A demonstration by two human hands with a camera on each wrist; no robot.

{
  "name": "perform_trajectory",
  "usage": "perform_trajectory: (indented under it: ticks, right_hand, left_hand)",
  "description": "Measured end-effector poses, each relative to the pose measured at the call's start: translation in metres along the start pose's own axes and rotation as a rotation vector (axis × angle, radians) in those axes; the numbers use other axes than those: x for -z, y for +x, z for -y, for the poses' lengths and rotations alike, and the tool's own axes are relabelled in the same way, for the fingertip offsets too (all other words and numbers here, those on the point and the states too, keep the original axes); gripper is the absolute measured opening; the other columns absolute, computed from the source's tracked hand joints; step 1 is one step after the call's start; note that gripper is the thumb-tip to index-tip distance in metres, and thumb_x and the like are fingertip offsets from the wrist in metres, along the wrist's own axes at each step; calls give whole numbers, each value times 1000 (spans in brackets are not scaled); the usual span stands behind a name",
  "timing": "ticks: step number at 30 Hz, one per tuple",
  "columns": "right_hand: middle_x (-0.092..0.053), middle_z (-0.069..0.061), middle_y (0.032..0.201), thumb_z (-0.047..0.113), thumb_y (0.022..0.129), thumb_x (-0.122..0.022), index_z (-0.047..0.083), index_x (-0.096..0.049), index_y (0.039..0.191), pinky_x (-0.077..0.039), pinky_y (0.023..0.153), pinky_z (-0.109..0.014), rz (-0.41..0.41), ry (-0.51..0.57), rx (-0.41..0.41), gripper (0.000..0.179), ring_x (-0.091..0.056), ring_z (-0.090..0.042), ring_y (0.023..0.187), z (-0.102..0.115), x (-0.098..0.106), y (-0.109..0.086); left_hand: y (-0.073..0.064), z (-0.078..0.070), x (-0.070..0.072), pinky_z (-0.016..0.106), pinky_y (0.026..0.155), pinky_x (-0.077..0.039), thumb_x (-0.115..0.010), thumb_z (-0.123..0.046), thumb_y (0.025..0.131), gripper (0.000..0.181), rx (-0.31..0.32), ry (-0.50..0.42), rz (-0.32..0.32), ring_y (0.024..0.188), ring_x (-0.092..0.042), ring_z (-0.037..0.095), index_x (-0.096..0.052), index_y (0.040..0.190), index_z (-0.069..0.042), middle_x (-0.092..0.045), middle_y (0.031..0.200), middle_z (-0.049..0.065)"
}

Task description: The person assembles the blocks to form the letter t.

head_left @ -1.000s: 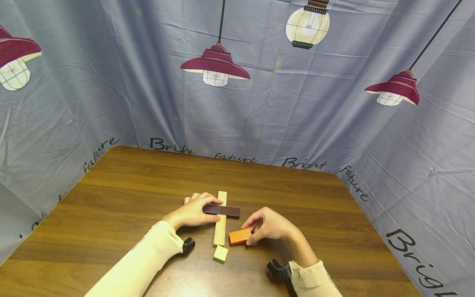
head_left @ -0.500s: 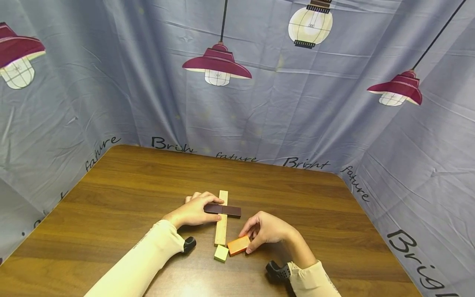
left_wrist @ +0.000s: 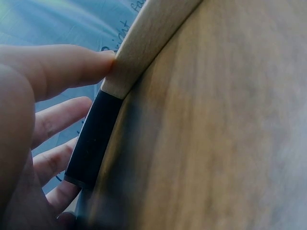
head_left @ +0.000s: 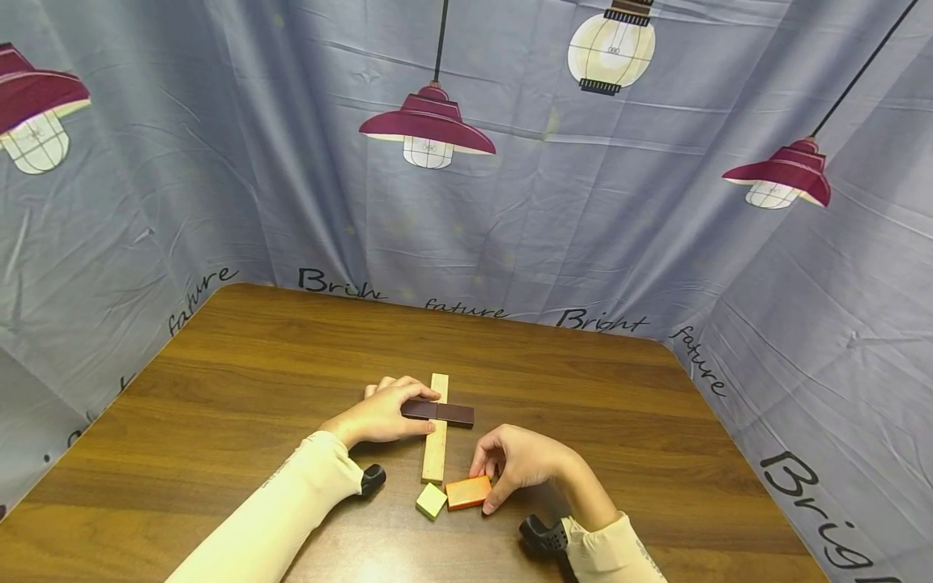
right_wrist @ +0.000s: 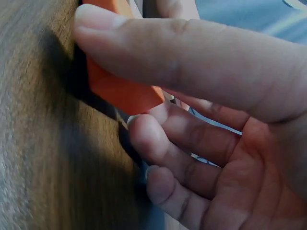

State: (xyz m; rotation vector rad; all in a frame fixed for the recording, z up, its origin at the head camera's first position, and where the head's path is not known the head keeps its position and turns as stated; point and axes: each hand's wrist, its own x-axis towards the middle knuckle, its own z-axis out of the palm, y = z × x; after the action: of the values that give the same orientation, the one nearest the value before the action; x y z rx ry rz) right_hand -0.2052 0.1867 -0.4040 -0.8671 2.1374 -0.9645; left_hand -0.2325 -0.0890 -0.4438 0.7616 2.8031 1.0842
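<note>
Two pale wooden blocks (head_left: 434, 453) and two dark brown blocks (head_left: 455, 415) lie in a cross on the table. My left hand (head_left: 379, 414) rests at the cross's left arm, its thumb and index finger on either side of the dark block. In the left wrist view the thumb tip touches the pale block (left_wrist: 144, 48) and the other fingers extend behind the dark block (left_wrist: 96, 139). My right hand (head_left: 528, 461) pinches an orange block (head_left: 468, 492) between thumb and fingers. This block is low at the table, beside a small yellow-green block (head_left: 431, 501) below the cross.
A brown wood-grain table (head_left: 291, 348) spreads around the blocks. Grey-blue curtains (head_left: 510, 219) printed with lamps and lettering enclose its back and sides. Black wrist devices (head_left: 372, 481) sit at both cream sleeves.
My right hand has moved the orange block toward me and slightly left, turning it on the way. The yellow-green block has turned and shifted a little. My left hand stays in place.
</note>
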Motion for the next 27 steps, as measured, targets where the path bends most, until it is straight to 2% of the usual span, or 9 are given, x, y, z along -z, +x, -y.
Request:
perform_trajectory:
  ticks: [9, 14, 17, 22, 27]
  right_hand:
    - [-62, 0, 76, 4, 63, -96, 14, -71, 90, -45, 64, -21, 6, -73, -21, 38, -55, -10, 71, 6, -4, 2]
    - [-61, 1, 80, 17, 67, -96, 13, -65, 93, -46, 67, -23, -30, -147, -8, 41, -55, -9, 73, 13, -9, 2]
    - [-58, 5, 77, 27, 68, -96, 14, -62, 89, -45, 65, -21, -58, -204, 43, 41, -53, -6, 71, 20, -12, 3]
    - [-50, 12, 73, 37, 70, -94, 18, -55, 80, -39, 62, -17, -129, -319, 180, 44, -46, 0, 69, 35, -24, 8]
    - [-47, 14, 73, 42, 70, -93, 20, -51, 75, -38, 62, -16, -167, -422, 227, 47, -43, 2, 69, 43, -35, 13]
  left_hand:
    - [-1, -1, 1, 53, 92, -27, -77, -44, 85, 48, 1, 4, 0, 114, -46, 27, -67, 127, -24, -59, 130, -2]
    - [-1, -1, 2, 54, 93, -26, -77, -44, 85, 48, 8, 1, 5, 115, -46, 27, -66, 128, -24, -59, 130, -1]
    - [-1, -1, 2, 54, 93, -26, -77, -45, 85, 48, 9, -4, 7, 115, -46, 27, -66, 128, -24, -59, 130, -1]
    - [-1, 0, 1, 53, 92, -27, -77, -45, 85, 48, 4, -3, 8, 115, -46, 26, -66, 128, -25, -59, 131, -2]
    - [-1, 0, 2, 53, 93, -27, -76, -44, 86, 48, 0, -10, 11, 114, -46, 25, -66, 128, -24, -58, 131, -2]
